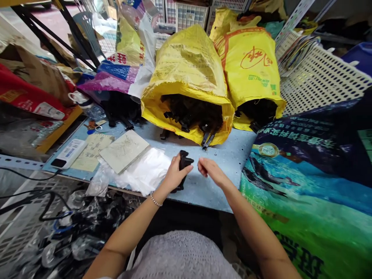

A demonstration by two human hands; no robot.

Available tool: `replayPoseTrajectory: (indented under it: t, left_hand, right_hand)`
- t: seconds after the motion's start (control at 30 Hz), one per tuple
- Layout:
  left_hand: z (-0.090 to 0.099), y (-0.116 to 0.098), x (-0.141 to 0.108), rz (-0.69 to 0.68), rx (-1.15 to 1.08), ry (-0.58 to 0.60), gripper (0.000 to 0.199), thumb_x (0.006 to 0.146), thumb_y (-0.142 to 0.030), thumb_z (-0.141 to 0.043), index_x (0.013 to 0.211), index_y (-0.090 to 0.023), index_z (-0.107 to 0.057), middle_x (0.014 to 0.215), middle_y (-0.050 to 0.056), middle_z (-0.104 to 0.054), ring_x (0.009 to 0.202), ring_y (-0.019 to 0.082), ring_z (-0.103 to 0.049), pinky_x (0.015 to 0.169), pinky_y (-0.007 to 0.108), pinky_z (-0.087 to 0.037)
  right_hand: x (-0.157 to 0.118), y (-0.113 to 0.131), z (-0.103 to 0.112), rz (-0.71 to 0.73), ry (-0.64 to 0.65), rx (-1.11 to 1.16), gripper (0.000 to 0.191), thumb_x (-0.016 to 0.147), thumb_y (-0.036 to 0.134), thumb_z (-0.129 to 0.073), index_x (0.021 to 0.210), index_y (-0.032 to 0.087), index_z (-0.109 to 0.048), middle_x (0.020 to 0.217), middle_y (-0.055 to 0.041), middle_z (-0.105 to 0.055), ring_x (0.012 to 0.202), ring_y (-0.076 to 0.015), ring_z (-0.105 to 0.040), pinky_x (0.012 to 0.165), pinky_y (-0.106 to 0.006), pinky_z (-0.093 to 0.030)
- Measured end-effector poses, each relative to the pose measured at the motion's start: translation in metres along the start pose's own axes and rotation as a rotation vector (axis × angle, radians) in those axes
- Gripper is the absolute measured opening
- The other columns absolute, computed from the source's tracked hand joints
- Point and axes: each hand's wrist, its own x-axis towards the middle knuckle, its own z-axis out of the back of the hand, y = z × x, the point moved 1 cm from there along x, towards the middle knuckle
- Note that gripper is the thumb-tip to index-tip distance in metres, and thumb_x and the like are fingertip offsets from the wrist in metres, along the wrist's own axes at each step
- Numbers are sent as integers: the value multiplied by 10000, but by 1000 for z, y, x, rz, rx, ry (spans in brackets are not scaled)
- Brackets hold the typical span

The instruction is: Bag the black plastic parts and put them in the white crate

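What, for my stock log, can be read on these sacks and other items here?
"班": large dark character, probably this, cut off at the lower edge of the green printed sack.
Pale Chinese lines on that sack's dark blue band: too warped to read.
Red brush characters in an oval on the yellow woven sack: too stylised to read.
Red characters on the white and yellow bag: too blurred to read.
Barcode label on the white box: too small to read.
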Motion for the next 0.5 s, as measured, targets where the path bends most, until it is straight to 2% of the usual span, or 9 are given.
replayPoseTrajectory:
  t: [0.07,0.13,0.2,0.27,0.33,0.4,0.47,0.5]
  left_hand:
    - [-16,17,0,94,109,-94,833,759,-344,-687,1480,-191,-300,1342,150,-437,1304,331,-384,1113,463,-265]
    - [-36,29,-5,151,207,-64,959,716,-286,-699,1525,-183,-195,1487,196,-289,1388,381,-269,1139,522,-182]
    - [-52,36,-10,134,285,-13,958,703,-296,-718,1522,-219,-225,1570,184,-168,1419,412,-189,1135,573,-138]
    - [-55,35,-10,79,267,-9,840,729,-358,-717,1473,-263,-339,1580,142,-180,1428,386,-186,1142,567,-139]
    - [-46,30,-1,10,105,-45,682,773,-436,-688,1387,-252,-456,1516,136,-307,1402,327,-278,1151,505,-198]
    - [-31,19,12,-12,-191,-58,614,811,-531,-638,1326,-228,-499,1412,140,-437,1313,278,-424,1106,450,-311]
    - [-18,5,23,46,-495,-16,627,821,-625,-584,1283,-208,-512,1277,133,-551,1137,245,-565,982,410,-433]
    - [-14,-3,26,87,-587,8,625,816,-646,-579,1247,-196,-529,1178,119,-602,1025,224,-608,906,379,-472]
  right_hand:
    - [33,-8,12,-102,-220,-242,520,964,607,-262,916,190,-568,786,-79,-629,701,-215,-604,688,-338,-457]
    - [66,-9,26,-195,-436,-472,533,952,587,-340,1198,145,-507,1027,-188,-655,912,-302,-640,822,-424,-444]
    - [92,-6,35,-280,-471,-550,625,929,546,-438,1333,71,-414,1136,-284,-624,1042,-380,-611,896,-496,-404]
    - [100,-2,38,-303,-421,-519,590,929,478,-454,1325,40,-437,1110,-290,-643,1050,-389,-610,901,-494,-403]
    - [86,-1,32,-261,-393,-472,481,958,409,-375,1300,89,-484,1070,-212,-678,1004,-326,-633,866,-421,-436]
    - [54,-2,18,-138,-349,-397,447,974,385,-317,1333,163,-465,1009,-111,-694,911,-250,-649,789,-334,-460]
    - [16,-3,1,71,-221,-258,469,961,419,-380,1374,199,-412,883,-42,-677,768,-217,-638,691,-299,-452]
    - [0,-2,-5,126,-144,-223,450,965,431,-390,1362,220,-412,832,-16,-659,712,-204,-623,662,-293,-443]
